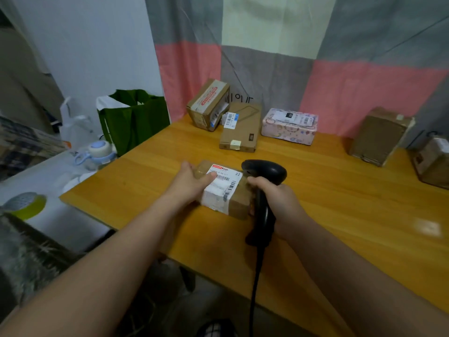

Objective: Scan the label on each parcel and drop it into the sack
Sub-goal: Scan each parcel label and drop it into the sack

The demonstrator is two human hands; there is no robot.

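A small brown parcel (237,203) with a white barcode label lies on the wooden table (340,190) near its front. My left hand (192,181) holds the parcel's left end, thumb on the label. My right hand (274,193) grips the handle of a black barcode scanner (264,171), whose head hangs just right of and above the label. The scanner's cable runs down off the table's front edge. A green sack (136,120) stands open beyond the table's left corner.
Several more parcels wait at the back of the table: two brown boxes (209,103) (240,127), a pink patterned one (289,126), and two brown ones at the right (381,135) (435,161). A lower white surface on the left holds a bottle (99,154).
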